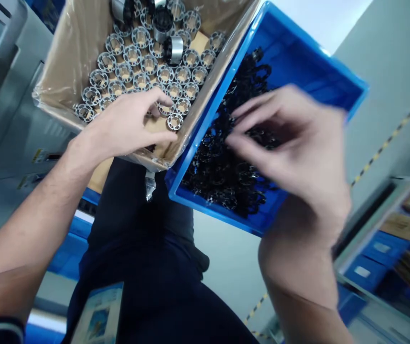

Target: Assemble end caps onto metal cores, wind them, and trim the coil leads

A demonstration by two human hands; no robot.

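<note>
Blue crate [319,62], black rings [212,181] under right grip [287,143]

The setting is shown to be a factory workshop. A grey machine cabinet [11,119] with warning labels is seen left of the left hand [126,126]; blue plastic bins [366,272] on a shelf rack [370,224] and yellow-and-black floor tape [391,136] are seen right of the right hand [291,148].
</note>
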